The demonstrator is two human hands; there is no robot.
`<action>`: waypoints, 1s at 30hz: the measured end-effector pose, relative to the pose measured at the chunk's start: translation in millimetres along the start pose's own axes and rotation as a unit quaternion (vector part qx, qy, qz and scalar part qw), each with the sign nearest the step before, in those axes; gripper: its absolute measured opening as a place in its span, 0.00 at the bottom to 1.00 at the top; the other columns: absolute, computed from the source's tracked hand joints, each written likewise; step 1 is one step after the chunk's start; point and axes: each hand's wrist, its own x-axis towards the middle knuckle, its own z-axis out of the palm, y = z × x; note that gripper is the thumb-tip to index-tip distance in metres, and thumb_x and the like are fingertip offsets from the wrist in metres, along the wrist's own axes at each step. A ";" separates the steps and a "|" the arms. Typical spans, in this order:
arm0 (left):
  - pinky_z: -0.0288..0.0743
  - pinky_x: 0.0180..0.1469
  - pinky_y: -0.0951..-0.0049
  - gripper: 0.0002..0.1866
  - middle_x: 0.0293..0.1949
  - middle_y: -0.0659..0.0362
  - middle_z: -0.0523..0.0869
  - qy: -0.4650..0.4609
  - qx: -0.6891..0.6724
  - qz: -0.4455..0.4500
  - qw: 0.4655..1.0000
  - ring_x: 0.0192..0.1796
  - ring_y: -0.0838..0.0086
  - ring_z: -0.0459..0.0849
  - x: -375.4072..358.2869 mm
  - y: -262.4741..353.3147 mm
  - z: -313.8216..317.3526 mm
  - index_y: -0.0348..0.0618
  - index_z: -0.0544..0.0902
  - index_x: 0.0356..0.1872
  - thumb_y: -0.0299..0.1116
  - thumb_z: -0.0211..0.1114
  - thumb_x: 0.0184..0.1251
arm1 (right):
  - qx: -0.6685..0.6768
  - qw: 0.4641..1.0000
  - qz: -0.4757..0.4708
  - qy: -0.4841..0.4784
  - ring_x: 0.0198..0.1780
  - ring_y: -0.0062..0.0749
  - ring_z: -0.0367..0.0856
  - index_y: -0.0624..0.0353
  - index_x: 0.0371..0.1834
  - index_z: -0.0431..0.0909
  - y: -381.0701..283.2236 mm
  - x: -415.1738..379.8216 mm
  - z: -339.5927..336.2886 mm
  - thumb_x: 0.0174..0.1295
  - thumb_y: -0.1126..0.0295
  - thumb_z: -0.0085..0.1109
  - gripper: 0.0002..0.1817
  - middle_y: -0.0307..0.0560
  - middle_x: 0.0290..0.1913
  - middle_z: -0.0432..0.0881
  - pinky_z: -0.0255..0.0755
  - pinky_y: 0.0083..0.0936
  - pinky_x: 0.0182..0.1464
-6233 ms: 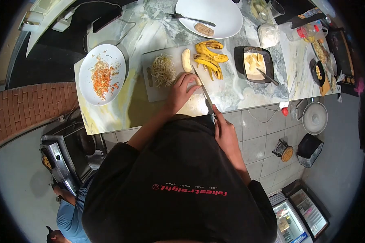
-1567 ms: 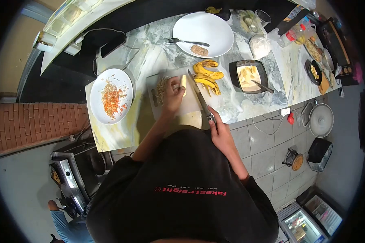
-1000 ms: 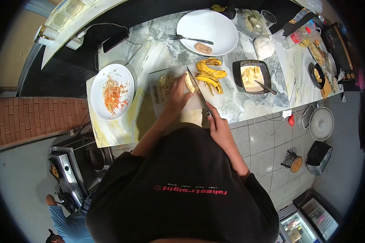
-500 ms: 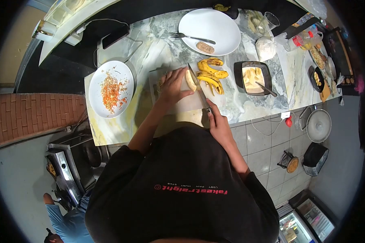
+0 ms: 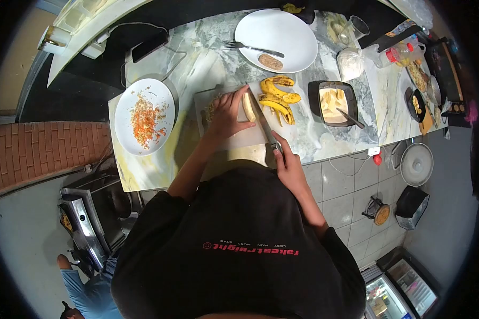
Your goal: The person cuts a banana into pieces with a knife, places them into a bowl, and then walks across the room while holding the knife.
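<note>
On a pale cutting board point(image 5: 245, 140), a peeled banana point(image 5: 249, 108) lies lengthwise. My left hand point(image 5: 226, 118) steadies it, fingertips at its far end and thumb by the near end. In my right hand point(image 5: 289, 162) is the handle of a kitchen knife point(image 5: 264, 123). Its long blade runs beside the banana's right side, tip pointing away from me. Yellow banana peels point(image 5: 279, 98) with dark spots are heaped just right of the blade. Chopped pale bits point(image 5: 209, 110) lie on the board, partly hidden by my left hand.
A white plate point(image 5: 123, 118) of chopped orange and pale bits stands left. At the back, another large plate point(image 5: 298, 37) carries a fork point(image 5: 263, 50) and a brown patty point(image 5: 270, 62). A dark square bowl point(image 5: 351, 98) holds banana pieces, pale liquid and a spoon. Someone in blue point(image 5: 93, 292) is behind, lower left.
The banana has turned slightly and lies a little straighter under my left fingers. The knife stays beside it, with my right hand barely shifted.
</note>
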 end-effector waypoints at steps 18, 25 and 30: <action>0.77 0.68 0.58 0.51 0.69 0.45 0.68 0.022 -0.201 0.018 0.979 0.70 0.50 0.72 1.9 21.3 20.1 0.36 0.63 0.76 0.30 0.83 0.51 | -0.003 0.998 -0.037 0.043 0.27 0.48 0.79 0.44 0.78 0.65 15.0 3.1 11.6 0.78 0.72 0.48 0.26 0.61 0.25 0.78 0.73 0.35 0.39; 0.68 0.69 0.53 0.53 0.63 0.45 0.76 0.031 -0.028 0.010 0.999 0.65 0.44 0.74 -10.4 14.8 1.1 0.33 0.65 0.75 0.37 0.84 0.46 | -0.017 0.999 -0.022 0.023 0.33 0.65 0.83 0.42 0.78 0.65 10.3 3.6 12.7 0.78 0.73 0.47 0.27 0.68 0.27 0.80 0.74 0.39 0.39; 0.68 0.69 0.55 0.55 0.63 0.46 0.76 -0.016 -0.117 0.051 0.992 0.67 0.49 0.73 -11.8 -18.5 4.2 0.34 0.64 0.77 0.37 0.84 0.45 | -0.025 0.999 -0.025 0.019 0.32 0.65 0.83 0.42 0.78 0.65 11.2 6.6 14.4 0.78 0.73 0.47 0.27 0.67 0.27 0.80 0.74 0.39 0.39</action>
